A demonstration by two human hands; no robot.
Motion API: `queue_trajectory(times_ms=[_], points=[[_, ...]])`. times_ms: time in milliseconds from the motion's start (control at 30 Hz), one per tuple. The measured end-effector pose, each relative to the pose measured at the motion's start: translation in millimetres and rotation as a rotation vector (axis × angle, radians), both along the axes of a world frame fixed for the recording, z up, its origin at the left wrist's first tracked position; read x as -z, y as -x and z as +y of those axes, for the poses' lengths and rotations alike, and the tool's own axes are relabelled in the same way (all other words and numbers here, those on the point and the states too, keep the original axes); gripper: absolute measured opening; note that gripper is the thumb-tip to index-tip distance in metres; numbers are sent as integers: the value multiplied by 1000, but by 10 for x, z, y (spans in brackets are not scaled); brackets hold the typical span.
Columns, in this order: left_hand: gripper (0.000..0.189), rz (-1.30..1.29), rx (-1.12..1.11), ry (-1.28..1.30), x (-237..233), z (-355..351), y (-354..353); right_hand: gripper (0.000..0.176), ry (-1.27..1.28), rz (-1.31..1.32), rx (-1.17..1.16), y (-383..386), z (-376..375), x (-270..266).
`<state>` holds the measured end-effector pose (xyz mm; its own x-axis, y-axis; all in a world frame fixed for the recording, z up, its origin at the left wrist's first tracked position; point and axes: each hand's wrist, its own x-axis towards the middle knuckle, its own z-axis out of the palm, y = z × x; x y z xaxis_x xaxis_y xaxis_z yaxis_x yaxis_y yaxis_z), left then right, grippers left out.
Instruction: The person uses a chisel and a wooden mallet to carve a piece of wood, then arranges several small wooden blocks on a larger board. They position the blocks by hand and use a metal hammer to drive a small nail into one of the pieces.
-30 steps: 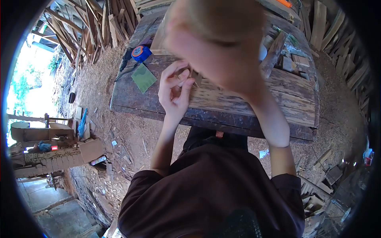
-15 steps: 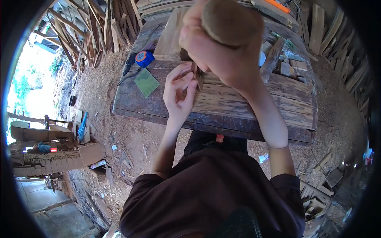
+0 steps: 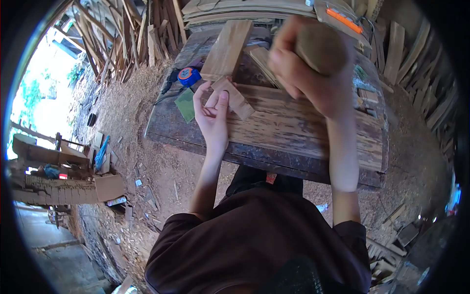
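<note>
My left hand (image 3: 214, 110) pinches a small flat wood block (image 3: 237, 102) over the front of the workbench, thumb on its broad face. The block is tilted, with its lower end pointing to the right. Just beyond it lies a wider light plank (image 3: 227, 49). My right hand (image 3: 306, 73) is raised above the bench to the right, wrapped round a wooden tool with a thick round end (image 3: 321, 49). That end faces the camera, and the rest of the tool is hidden. The right hand is slightly blurred by motion. A gap separates the two hands.
On the workbench (image 3: 274, 157) are a blue tape measure (image 3: 189, 76), green sandpaper-like sheet (image 3: 185, 104), a dark tool (image 3: 170, 81), and narrow wood strips (image 3: 264, 63). An orange power strip (image 3: 344, 20) lies at the back. Lumber (image 3: 129, 34) leans at the left; shavings cover the floor.
My right hand with the round-ended tool has moved right and away from the left hand. The left hand's wood block has turned from edge-on to showing its broad face. The view has shifted slightly.
</note>
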<state>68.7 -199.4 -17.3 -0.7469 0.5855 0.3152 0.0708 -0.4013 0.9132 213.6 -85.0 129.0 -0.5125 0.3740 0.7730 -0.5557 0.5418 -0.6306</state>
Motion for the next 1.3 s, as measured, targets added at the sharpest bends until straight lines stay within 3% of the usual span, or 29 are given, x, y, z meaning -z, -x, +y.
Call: queue_trajectory(times_ms=[33, 100, 167, 233, 433, 500, 633, 667, 700, 733, 767, 833, 867, 967, 1067, 1133, 1233, 1267, 1300], points=[[42, -1, -18, -13, -46, -23, 23, 12, -42, -37, 16, -100, -14, -43], [47, -157, 167, -318, -135, -65, 87, 11, -131, -105, 49, -252, -16, -118], [49, -225, 170, -337, -187, -124, 148, 11, -187, -134, 50, -274, 32, -149], [48, -329, 211, -424, -249, -178, 136, 11, -40, 101, -264, -248, 77, -138], [41, -409, 356, -535, -184, -255, 214, 13, -63, -38, -161, -181, -2, -13], [40, -441, 431, -582, -151, -259, 231, 14, -200, 31, -96, -202, -60, 99], [41, -481, 547, -629, -75, -199, 199, 15, -118, 95, -53, -572, -131, 569], [42, -346, 516, -520, -57, -191, 172, 15, -115, 91, -28, -702, -168, 692], [42, -211, 487, -415, -43, -161, 148, 26, -194, 48, 52, -845, -207, 813], [35, 192, 400, -359, 8, -107, 152, 42, -272, 1, 132, -1003, -253, 947], [35, 179, 424, -360, 19, -81, 136, 56, -288, -35, 192, -1196, -313, 1106], [30, 717, 427, -249, 43, -79, 65, 63, -179, -79, 406, -1403, -581, 1397], [35, 831, 428, -126, 53, -85, 29, 66, -118, -152, 518, -1488, -728, 1520], [35, 931, 327, 56, 28, -169, -162, 80, -48, -387, 691, -1629, -1029, 1726], [38, 911, 334, 168, 82, -257, -148, 84, 71, -342, 671, -1663, -1165, 1945], [35, 886, 318, 205, 126, -292, -156, 84, 512, -208, 403, -1661, -1207, 1925], [29, 753, 295, 212, 193, -311, -185, 80, 519, -160, 402, -1662, -1006, 1821], [26, 745, 252, 217, 171, -312, -210, 67, 615, -79, 338, -1639, -988, 1721], [24, 737, 209, 222, 149, -317, -237, 67, 613, -82, 330, -1667, -927, 1725]])
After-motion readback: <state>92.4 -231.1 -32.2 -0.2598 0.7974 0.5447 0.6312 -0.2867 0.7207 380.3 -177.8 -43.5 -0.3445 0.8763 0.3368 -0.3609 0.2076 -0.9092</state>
